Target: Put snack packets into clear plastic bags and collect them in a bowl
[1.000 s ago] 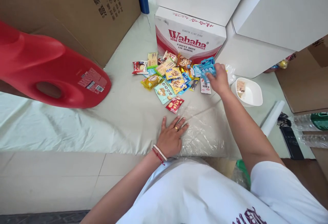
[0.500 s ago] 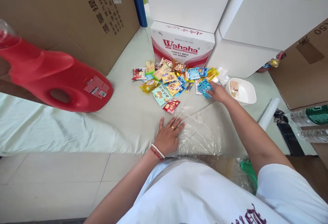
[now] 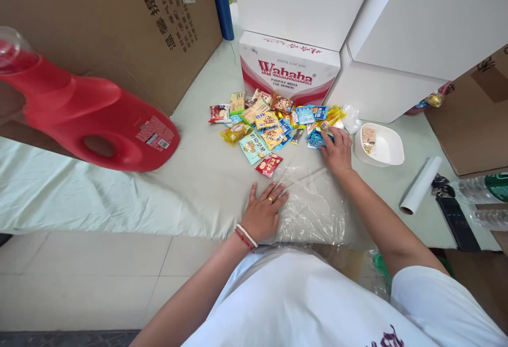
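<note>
My left hand [image 3: 262, 213] lies flat on the cloth-covered table, fingers spread, beside a sheet of clear plastic wrap [image 3: 313, 209]. At the right end of a snack pile, my right hand [image 3: 337, 152] is palm down with its fingers apart. Its fingertips are over blue snack packets [image 3: 315, 138] and close to a yellow packet [image 3: 335, 114]; exact contact is hard to make out. Nearest my left hand in the pile are a red packet [image 3: 269, 165] and a mint-green packet [image 3: 254, 148]. Yellow cookie packets [image 3: 266, 120] lie in the middle.
Right of the pile stands a white plastic bowl [image 3: 391, 146] with a packet inside. A white roll [image 3: 421, 185], a black phone-like object [image 3: 458, 222] and clear bottles [image 3: 476, 191] lie farther right. A Wahaha box [image 3: 289, 69] stands behind, a red detergent jug [image 3: 99, 119] at left.
My right hand has let go of the blue packets, which now lie on the pile, and its fingers have spread slightly higher and right. My left hand stays flat. The view has shifted slightly.
</note>
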The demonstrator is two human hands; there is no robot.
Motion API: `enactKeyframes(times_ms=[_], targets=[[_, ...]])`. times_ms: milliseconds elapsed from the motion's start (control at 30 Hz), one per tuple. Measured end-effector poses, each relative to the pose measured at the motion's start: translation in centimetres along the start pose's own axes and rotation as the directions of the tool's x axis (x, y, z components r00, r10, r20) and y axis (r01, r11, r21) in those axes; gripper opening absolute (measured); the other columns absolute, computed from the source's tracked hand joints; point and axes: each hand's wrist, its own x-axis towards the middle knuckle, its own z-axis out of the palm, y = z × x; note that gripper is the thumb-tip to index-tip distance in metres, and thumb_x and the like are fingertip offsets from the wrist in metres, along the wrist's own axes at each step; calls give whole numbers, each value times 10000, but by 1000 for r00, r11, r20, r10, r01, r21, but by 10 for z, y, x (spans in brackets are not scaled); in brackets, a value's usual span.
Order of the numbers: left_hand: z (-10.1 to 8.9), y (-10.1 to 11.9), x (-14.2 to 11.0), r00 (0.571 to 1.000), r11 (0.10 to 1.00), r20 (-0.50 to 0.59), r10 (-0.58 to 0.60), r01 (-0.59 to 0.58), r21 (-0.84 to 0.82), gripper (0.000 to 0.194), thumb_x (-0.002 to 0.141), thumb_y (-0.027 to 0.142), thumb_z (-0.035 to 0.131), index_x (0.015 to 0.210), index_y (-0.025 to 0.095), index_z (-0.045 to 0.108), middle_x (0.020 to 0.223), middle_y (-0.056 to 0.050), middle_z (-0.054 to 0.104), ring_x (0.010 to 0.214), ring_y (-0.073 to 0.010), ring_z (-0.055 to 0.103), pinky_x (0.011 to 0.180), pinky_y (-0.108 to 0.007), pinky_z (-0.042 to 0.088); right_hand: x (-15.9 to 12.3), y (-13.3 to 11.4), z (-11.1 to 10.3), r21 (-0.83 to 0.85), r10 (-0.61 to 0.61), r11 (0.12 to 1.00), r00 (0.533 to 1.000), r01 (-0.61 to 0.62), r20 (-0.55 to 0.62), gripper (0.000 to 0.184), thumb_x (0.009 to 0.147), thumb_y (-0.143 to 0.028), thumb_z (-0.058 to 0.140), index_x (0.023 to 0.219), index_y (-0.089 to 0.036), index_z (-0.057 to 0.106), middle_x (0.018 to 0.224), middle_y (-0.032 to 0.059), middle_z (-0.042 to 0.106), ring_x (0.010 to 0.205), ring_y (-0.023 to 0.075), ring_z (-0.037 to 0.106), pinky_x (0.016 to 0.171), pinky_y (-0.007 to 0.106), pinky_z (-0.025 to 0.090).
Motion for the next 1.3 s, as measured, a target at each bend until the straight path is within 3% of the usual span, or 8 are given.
enactKeyframes(times_ms=[233, 467, 567, 700, 800, 933, 1100, 1300], targets=[[2, 2, -2, 998, 999, -28, -48, 49, 5, 674, 847, 168, 481, 1510, 288, 473, 1634, -68, 388, 1540, -321, 284, 1214, -731, -22, 30, 4, 0, -6, 28, 1000, 999, -28, 40, 486, 999, -334, 456, 1468, -231, 524, 1406, 157, 525, 1317, 345, 381, 1120, 516, 267], [-2, 3, -3, 997, 996, -25, -71, 69, -47, 518, 968, 341, 435, 1477, 291, 511, 1616, -68, 421, 1529, -321, 305, 1199, -742, -49, 61, 12, -22, 369, 164, 917, 986, -154, 5, 428, 930, -372, 596, 1275, -119, 616, 1307, 208, 545, 1235, 319, 481, 1077, 460, 381], [-5, 4, -3, 997, 996, -35, -71, 68, -61, 514, 986, 472, 441, 1459, 294, 533, 1612, -79, 426, 1524, -338, 310, 1194, -745, -59, 29, -5, -62, 579, 183, 798, 983, -165, 28, 450, 926, -505, 588, 1280, -227, 601, 1248, 117, 614, 1158, 287, 571, 970, 434, 491], [-9, 0, -5, 999, 995, -10, -36, 35, -91, 505, 955, 402, 504, 1453, 323, 541, 1642, -72, 372, 1539, -338, 280, 1185, -750, -46, -43, -45, -93, 829, -111, 418, 885, -372, 453, 473, 773, -608, 748, 1068, -243, 694, 987, 35, 715, 901, 241, 669, 795, 356, 556], [-12, -4, -5, 1000, 990, 28, -12, 16, -137, 419, 970, 344, 475, 1362, 360, 620, 1623, -27, 412, 1546, -315, 272, 1179, -756, -37, -84, -54, -76, 747, -278, 294, 694, -596, 664, 457, 720, -573, 805, 975, -205, 709, 918, 17, 727, 791, 195, 662, 744, 313, 547], [-9, -4, -4, 995, 976, 21, -96, 99, -194, 390, 1036, 349, 360, 1203, 367, 712, 1512, 9, 561, 1510, -277, 357, 1195, -741, -9, -93, -26, -38, 717, -72, 203, 720, -667, 690, 514, 644, -532, 858, 953, -165, 673, 849, 7, 708, 708, 152, 616, 677, 266, 503], [-4, 2, -5, 986, 976, 11, -166, 166, -141, 527, 918, 347, 578, 1442, 330, 533, 1565, -57, 495, 1513, -322, 348, 1200, -750, 17, -71, 5, -41, 743, 100, 254, 781, -620, 617, 519, 639, -520, 855, 964, -172, 649, 823, 4, 693, 690, 160, 597, 650, 276, 491], [-4, 3, -7, 991, 987, 33, -133, 135, -86, 782, 882, 360, 601, 1596, 281, 292, 1608, -96, 427, 1532, -346, 303, 1203, -751, 12, -81, -45, -64, 740, -279, 639, 834, -209, 476, 284, 863, -365, 702, 1084, -191, 659, 970, 30, 704, 848, 200, 636, 765, 298, 487]])
